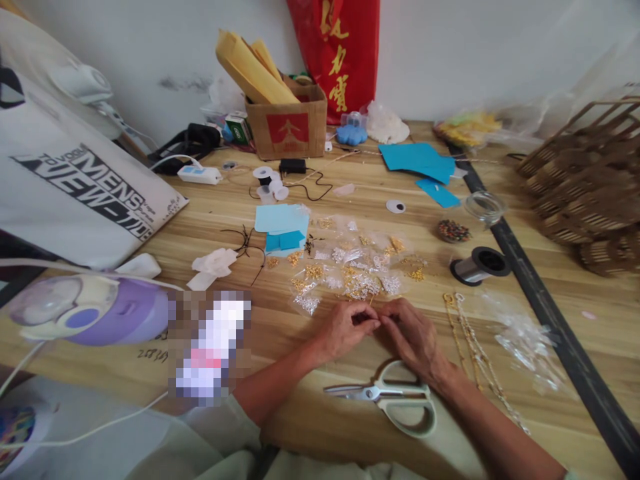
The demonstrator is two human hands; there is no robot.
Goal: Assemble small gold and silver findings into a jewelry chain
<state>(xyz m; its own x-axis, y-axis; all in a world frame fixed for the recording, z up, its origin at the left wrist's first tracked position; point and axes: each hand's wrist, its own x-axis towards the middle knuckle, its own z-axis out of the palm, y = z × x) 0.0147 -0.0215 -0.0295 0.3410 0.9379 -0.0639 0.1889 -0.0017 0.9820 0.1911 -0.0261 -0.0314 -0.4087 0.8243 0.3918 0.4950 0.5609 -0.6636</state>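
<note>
Fingertips of my left hand (350,327) and my right hand (413,337) meet in a pinch above the wooden table. Whatever sits between them is too small to make out. Just beyond my fingers lie several small clear bags of gold and silver jewellery findings (361,283). Below my right hand rest scissors (377,392) with pale handles, their blades pointing left. Gold and silver chains (467,327) stretch along the table to the right of my right hand. A spool of grey wire (477,267) lies farther off, near a dish of dark mixed beads (454,231).
At left are a phone-like blurred object (213,353), a purple-and-white device (100,310) and a white bag (85,160). A cardboard box (287,127) and blue cards (417,161) sit at the back. Brown stacked baskets (585,180) and clear plastic packets (527,340) occupy the right.
</note>
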